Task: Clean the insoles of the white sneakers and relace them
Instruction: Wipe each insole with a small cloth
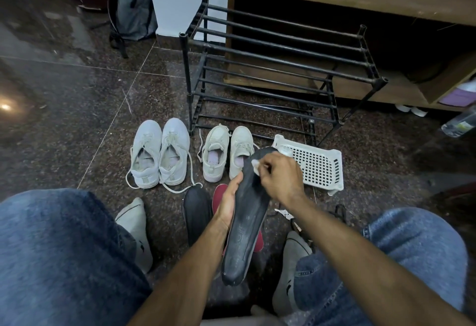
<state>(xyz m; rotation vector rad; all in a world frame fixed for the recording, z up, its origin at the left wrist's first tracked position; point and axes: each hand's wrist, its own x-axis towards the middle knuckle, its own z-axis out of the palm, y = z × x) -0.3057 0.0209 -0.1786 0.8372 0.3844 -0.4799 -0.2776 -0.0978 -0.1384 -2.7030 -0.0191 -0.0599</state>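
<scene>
Presently: left hand [228,203] cradles black insole [247,225] from beneath, steadying it. Right hand [279,177] pinches white wipe [256,165], pressing its far end.

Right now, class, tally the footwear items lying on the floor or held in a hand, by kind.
White lace-up sneakers: 4
Black foam insoles: 2
Red insole: 1
Total: 7

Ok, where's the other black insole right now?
In the head view, the second black insole lies on the floor left of centre, beside the red insole, just left of the left hand.
</scene>
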